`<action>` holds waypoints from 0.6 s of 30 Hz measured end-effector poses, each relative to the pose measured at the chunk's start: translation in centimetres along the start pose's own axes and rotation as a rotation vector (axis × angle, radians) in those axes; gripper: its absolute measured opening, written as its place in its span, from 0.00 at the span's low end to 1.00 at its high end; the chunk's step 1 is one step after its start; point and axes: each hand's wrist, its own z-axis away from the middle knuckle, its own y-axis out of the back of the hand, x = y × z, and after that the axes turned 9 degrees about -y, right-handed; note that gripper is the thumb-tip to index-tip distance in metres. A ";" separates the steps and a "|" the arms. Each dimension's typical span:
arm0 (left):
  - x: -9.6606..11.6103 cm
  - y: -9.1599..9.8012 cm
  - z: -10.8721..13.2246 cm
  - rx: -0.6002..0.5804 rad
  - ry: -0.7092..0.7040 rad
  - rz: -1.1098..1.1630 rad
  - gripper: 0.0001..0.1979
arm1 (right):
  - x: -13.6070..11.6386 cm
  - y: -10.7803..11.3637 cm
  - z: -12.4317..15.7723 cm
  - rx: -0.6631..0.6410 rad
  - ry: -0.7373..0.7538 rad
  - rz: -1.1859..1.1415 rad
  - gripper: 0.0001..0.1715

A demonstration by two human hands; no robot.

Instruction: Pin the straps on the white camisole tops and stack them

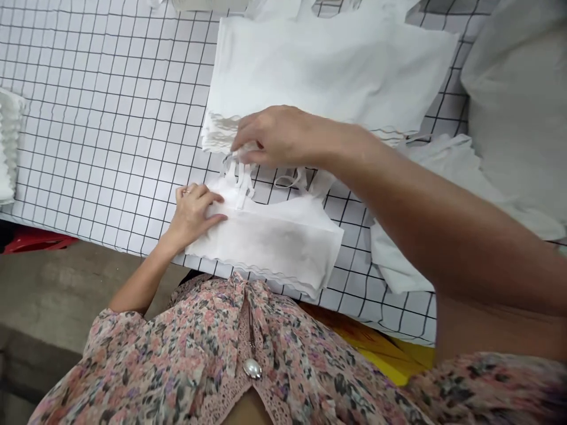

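A white strappy crop top (274, 242) with a wavy hem lies near the table's front edge, its straps pointing away from me. My left hand (195, 213) rests on its left side, thumb and fingers apart on the fabric. Above it, my right hand (270, 139) has finger and thumb closed at the upper end of the thin white straps (239, 177), pulled up from the top's left shoulder. Another strap loop (290, 178) lies loose to the right. My right forearm crosses over the table.
Behind my right hand lies a stack of white tops (328, 71) with wavy hems. Crumpled white garments (407, 260) and a large pale bundle (518, 100) are on the right. More folded white pieces (9, 141) sit at the far left of the checked tablecloth (97, 106).
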 end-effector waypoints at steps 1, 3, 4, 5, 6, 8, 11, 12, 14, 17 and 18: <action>0.5 -0.2 0.3 0.055 -0.011 -0.052 0.19 | -1.8 -0.4 1.6 0.087 -0.040 0.001 0.15; 1.9 -0.9 1.1 0.129 -0.076 -0.118 0.29 | -5.9 -2.1 5.8 0.255 -0.111 0.021 0.23; 2.8 -1.4 1.6 0.126 -0.131 -0.123 0.33 | -7.8 -3.5 8.3 0.312 -0.133 0.038 0.27; 3.6 -2.0 2.0 0.098 -0.187 -0.115 0.36 | -9.4 -5.1 10.9 0.324 -0.136 0.067 0.31; 4.3 -2.6 2.4 0.051 -0.233 -0.100 0.39 | -10.5 -6.8 13.4 0.315 -0.166 0.121 0.36; 5.0 -3.5 3.3 -0.059 -0.256 -0.075 0.44 | -11.5 -10.1 18.1 0.269 -0.259 0.241 0.46; 4.2 -3.6 4.9 -0.129 -0.119 -0.096 0.50 | -10.7 -13.1 23.8 0.223 -0.465 0.346 0.55; 3.5 -3.3 5.3 -0.122 -0.062 -0.111 0.52 | -10.2 -13.5 25.4 0.223 -0.535 0.364 0.56; 2.3 -2.6 6.0 -0.083 0.020 -0.136 0.53 | -9.2 -13.3 27.8 0.236 -0.613 0.379 0.54; 1.6 -2.1 5.6 0.029 0.029 -0.147 0.49 | -7.5 -11.6 28.9 0.352 -0.565 0.353 0.50; 1.8 -2.2 4.9 0.083 -0.001 -0.134 0.44 | -6.8 -10.7 28.4 0.441 -0.522 0.325 0.46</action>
